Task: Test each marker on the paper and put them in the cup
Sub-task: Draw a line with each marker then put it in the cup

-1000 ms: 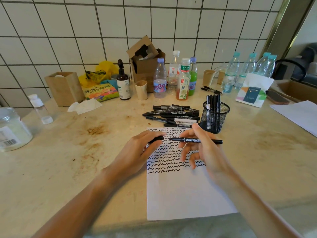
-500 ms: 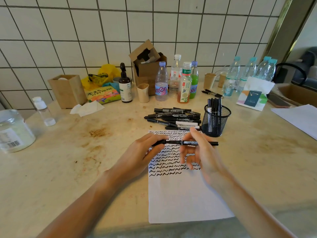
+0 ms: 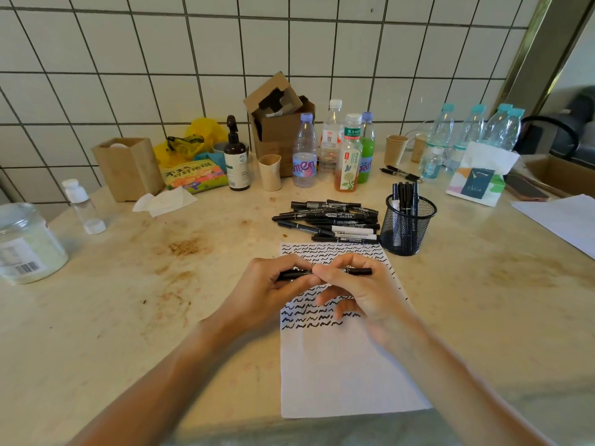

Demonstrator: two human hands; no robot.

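A black marker (image 3: 357,271) lies level between both hands, just above the white paper (image 3: 341,375), whose top half is filled with black squiggles. My left hand (image 3: 270,288) grips the marker's left end, where the cap sits. My right hand (image 3: 360,288) pinches the barrel with thumb and forefinger; the hands touch in the middle. A pile of several black markers (image 3: 331,222) lies behind the paper. To the right of the pile stands a black mesh cup (image 3: 407,230) with several markers upright in it.
Bottles (image 3: 349,152), a cardboard box (image 3: 280,123), paper cups and a pump bottle (image 3: 236,156) line the tiled wall. A plastic jar (image 3: 25,243) and a small bottle (image 3: 82,206) stand at the left. A tissue pack (image 3: 479,178) and loose paper (image 3: 566,220) lie at the right.
The cap in my left hand and the marker in my right have come together. The hands moved toward each other and now touch over the paper.
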